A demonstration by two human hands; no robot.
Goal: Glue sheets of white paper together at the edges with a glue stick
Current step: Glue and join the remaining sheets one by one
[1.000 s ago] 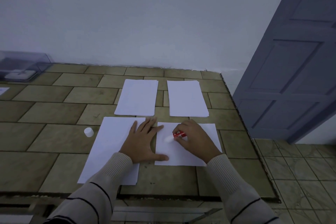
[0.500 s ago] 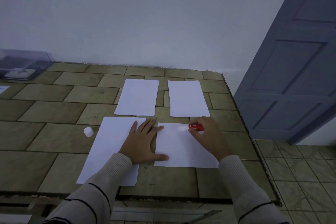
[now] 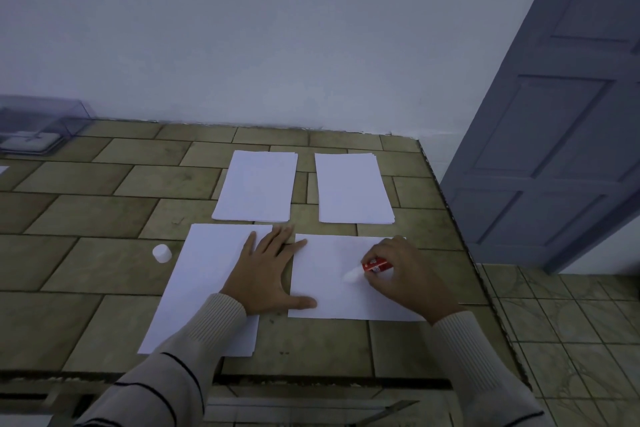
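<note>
While a white cap (image 3: 161,253) stands beside the left sheet (image 3: 207,274), that sheet and the edge of the right sheet (image 3: 325,298) are pressed by the flat, spread left hand (image 3: 266,276); the glue stick (image 3: 375,266), tip on the right sheet, is gripped by the right hand (image 3: 407,276).

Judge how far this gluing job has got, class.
Done: the cap is off, beside the left sheet. In hand: the right hand holds the glue stick tip-down on the right sheet, the left hand flat across both. Left: no sheets look joined; the far left stack and far right stack wait.
</note>
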